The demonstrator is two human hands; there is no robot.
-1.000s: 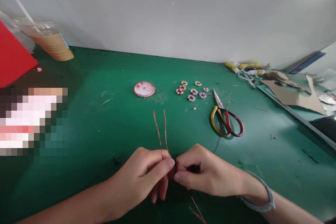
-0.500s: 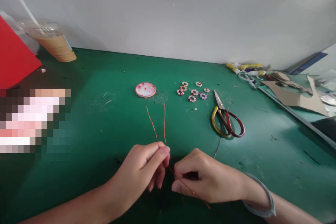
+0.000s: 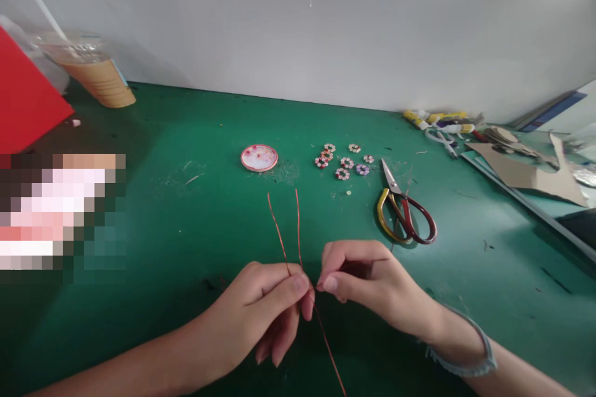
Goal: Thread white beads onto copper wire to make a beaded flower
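Observation:
Thin copper-coloured wire (image 3: 298, 229) is pinched between the thumb and fingers of my left hand (image 3: 267, 301). Two ends rise above that hand, spread in a narrow V, while another length slants down toward the bottom edge. Close beside it, the thumb and forefinger of my right hand (image 3: 372, 279) are closed on a bit of the same wire where it leaves the left fingertips. How the strands cross there is hidden by the fingers. Beyond the hands lie several small beaded rings (image 3: 347, 163) and a shallow round dish (image 3: 259, 161) with beads in it.
Scissors (image 3: 407, 223) with yellow and red handles lie right of the rings. Glue tubes (image 3: 416, 119) and cardboard pieces (image 3: 526, 167) are at the back right. A plastic cup (image 3: 100, 84) with a straw stands at the back left, against the grey wall (image 3: 209, 18).
My right hand has moved up and its fingertips now pinch wire close to the left hand. The left hand has shifted slightly right and down; the lower strand hangs more steeply.

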